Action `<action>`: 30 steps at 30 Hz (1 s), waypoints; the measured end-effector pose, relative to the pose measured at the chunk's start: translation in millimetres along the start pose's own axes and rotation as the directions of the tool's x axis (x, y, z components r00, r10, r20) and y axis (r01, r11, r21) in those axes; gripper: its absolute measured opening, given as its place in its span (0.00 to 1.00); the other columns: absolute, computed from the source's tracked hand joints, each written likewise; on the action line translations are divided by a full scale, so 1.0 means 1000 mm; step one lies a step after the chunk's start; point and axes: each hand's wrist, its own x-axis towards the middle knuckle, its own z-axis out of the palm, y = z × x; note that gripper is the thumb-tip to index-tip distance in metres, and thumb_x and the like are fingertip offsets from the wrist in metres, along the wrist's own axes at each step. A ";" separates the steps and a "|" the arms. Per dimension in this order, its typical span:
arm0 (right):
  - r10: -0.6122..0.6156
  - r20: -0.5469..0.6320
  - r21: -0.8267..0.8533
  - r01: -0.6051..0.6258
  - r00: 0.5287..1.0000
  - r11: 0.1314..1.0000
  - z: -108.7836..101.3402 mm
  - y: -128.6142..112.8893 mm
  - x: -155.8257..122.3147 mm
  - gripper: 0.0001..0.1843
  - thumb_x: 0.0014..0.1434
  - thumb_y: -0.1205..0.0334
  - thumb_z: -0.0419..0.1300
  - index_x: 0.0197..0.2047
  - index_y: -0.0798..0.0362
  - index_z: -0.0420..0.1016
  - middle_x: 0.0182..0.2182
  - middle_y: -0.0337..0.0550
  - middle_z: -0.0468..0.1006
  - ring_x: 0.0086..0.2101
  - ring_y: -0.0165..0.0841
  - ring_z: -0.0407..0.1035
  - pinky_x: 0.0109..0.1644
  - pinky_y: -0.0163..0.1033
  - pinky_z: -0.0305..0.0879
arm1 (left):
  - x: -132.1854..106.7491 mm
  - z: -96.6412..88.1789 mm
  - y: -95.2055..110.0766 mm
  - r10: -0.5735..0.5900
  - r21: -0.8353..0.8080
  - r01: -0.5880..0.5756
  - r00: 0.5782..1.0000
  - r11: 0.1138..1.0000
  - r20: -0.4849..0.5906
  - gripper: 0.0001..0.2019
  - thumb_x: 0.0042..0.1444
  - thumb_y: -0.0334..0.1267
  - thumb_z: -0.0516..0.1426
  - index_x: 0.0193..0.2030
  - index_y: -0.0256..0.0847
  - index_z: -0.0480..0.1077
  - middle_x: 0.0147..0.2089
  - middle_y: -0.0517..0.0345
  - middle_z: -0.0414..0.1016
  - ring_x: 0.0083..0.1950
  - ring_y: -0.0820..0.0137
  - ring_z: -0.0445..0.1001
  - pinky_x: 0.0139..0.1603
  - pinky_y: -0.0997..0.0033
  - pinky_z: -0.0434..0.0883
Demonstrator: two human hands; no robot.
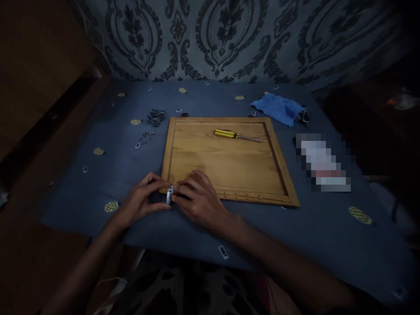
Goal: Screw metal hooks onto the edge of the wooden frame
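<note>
A square wooden panel [226, 162] with a raised frame lies on a blue cloth. My left hand [139, 202] and my right hand [197, 199] meet at its near left corner. Both pinch a small silvery metal fitting [169, 195] held against that corner. A yellow-and-black screwdriver [236, 135] rests on the panel near its far edge, apart from both hands.
A pile of metal hooks [156, 116] and several small screws [146, 136] lie left of the panel. A crumpled blue rag [278, 108] sits at the back right, a blurred-out object [323, 162] to the right. Patterned wall behind; wooden furniture [36, 87] at left.
</note>
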 end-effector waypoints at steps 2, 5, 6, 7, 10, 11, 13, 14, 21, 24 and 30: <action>0.003 -0.002 -0.001 -0.003 1.000 1.000 0.000 0.000 0.000 0.09 0.69 0.65 0.57 0.46 0.51 0.79 0.43 0.42 0.82 0.44 0.38 0.68 0.64 0.59 0.53 | 0.000 0.000 0.000 0.003 -0.004 -0.003 1.000 1.000 0.004 0.23 0.55 0.50 0.65 0.56 0.47 0.72 0.46 0.55 0.68 0.49 0.66 0.70 0.50 0.64 0.73; 0.003 0.007 -0.006 -0.003 1.000 1.000 -0.001 -0.001 0.000 0.08 0.69 0.65 0.57 0.46 0.51 0.79 0.43 0.42 0.82 0.44 0.38 0.69 0.63 0.59 0.54 | 0.001 -0.001 0.001 0.003 -0.006 -0.002 1.000 1.000 0.011 0.23 0.56 0.49 0.64 0.56 0.48 0.72 0.47 0.55 0.68 0.50 0.66 0.70 0.51 0.63 0.72; 0.003 0.010 -0.007 -0.003 1.000 1.000 -0.001 -0.001 0.000 0.08 0.68 0.66 0.57 0.46 0.51 0.79 0.43 0.42 0.82 0.44 0.38 0.69 0.63 0.59 0.54 | 0.001 -0.001 0.001 0.002 -0.006 -0.002 1.000 1.000 0.013 0.23 0.56 0.49 0.64 0.56 0.48 0.72 0.47 0.55 0.68 0.50 0.66 0.70 0.51 0.63 0.72; 0.002 0.013 -0.007 -0.002 1.000 1.000 -0.001 -0.001 0.001 0.08 0.68 0.65 0.58 0.46 0.51 0.79 0.43 0.43 0.82 0.44 0.39 0.69 0.63 0.59 0.54 | 0.001 -0.001 0.001 0.002 -0.006 -0.001 1.000 1.000 0.013 0.23 0.56 0.49 0.64 0.56 0.48 0.72 0.47 0.55 0.68 0.49 0.66 0.69 0.51 0.63 0.72; 0.004 0.020 -0.003 -0.004 1.000 1.000 -0.002 -0.001 0.001 0.08 0.68 0.65 0.59 0.46 0.51 0.79 0.44 0.43 0.82 0.45 0.39 0.69 0.63 0.60 0.54 | 0.002 -0.002 0.001 0.002 -0.003 -0.002 1.000 1.000 0.013 0.23 0.55 0.51 0.64 0.56 0.48 0.72 0.46 0.55 0.68 0.48 0.67 0.69 0.50 0.64 0.72; 0.005 0.021 -0.002 -0.005 1.000 1.000 -0.002 -0.001 0.001 0.08 0.68 0.65 0.58 0.46 0.51 0.79 0.44 0.44 0.82 0.45 0.39 0.69 0.63 0.60 0.54 | 0.002 -0.002 0.001 0.002 -0.002 -0.002 1.000 1.000 0.013 0.23 0.55 0.52 0.64 0.56 0.48 0.72 0.46 0.55 0.68 0.48 0.67 0.69 0.50 0.64 0.72; 0.004 0.023 -0.001 -0.004 1.000 1.000 -0.002 -0.001 0.001 0.08 0.68 0.65 0.58 0.47 0.52 0.79 0.44 0.44 0.82 0.45 0.39 0.69 0.63 0.60 0.54 | 0.002 -0.002 0.001 0.000 0.000 0.000 1.000 1.000 0.014 0.23 0.55 0.52 0.64 0.56 0.48 0.72 0.45 0.55 0.67 0.48 0.67 0.69 0.49 0.64 0.72; 0.005 0.025 -0.001 -0.005 1.000 1.000 -0.002 -0.001 0.001 0.08 0.69 0.65 0.57 0.47 0.52 0.78 0.44 0.43 0.82 0.45 0.39 0.69 0.64 0.60 0.54 | 0.002 -0.002 0.001 -0.001 0.001 0.001 1.000 1.000 0.014 0.23 0.55 0.52 0.64 0.56 0.48 0.72 0.46 0.55 0.67 0.48 0.66 0.69 0.49 0.65 0.72; 0.002 0.004 -0.013 -0.002 1.000 1.000 -0.001 -0.002 0.000 0.09 0.69 0.65 0.57 0.47 0.52 0.78 0.45 0.43 0.82 0.45 0.39 0.68 0.62 0.58 0.56 | 0.001 -0.002 0.001 0.000 0.003 0.000 1.000 1.000 0.023 0.23 0.55 0.51 0.64 0.56 0.48 0.72 0.46 0.55 0.68 0.49 0.66 0.70 0.50 0.64 0.72; -0.002 -0.025 -0.025 0.001 1.000 1.000 0.001 -0.003 0.000 0.09 0.69 0.65 0.57 0.46 0.52 0.79 0.46 0.44 0.81 0.44 0.39 0.68 0.60 0.56 0.59 | 0.002 -0.003 0.000 0.007 -0.001 -0.006 1.000 1.000 0.022 0.22 0.56 0.51 0.64 0.56 0.48 0.72 0.46 0.55 0.68 0.49 0.67 0.70 0.50 0.65 0.72; -0.009 -0.041 -0.032 0.008 0.999 0.999 0.001 -0.004 0.000 0.11 0.70 0.65 0.55 0.45 0.50 0.80 0.46 0.44 0.82 0.45 0.39 0.68 0.60 0.57 0.59 | 0.003 -0.002 0.000 0.004 -0.007 -0.004 1.000 1.000 0.022 0.22 0.55 0.51 0.64 0.55 0.48 0.73 0.46 0.55 0.68 0.49 0.66 0.70 0.50 0.63 0.73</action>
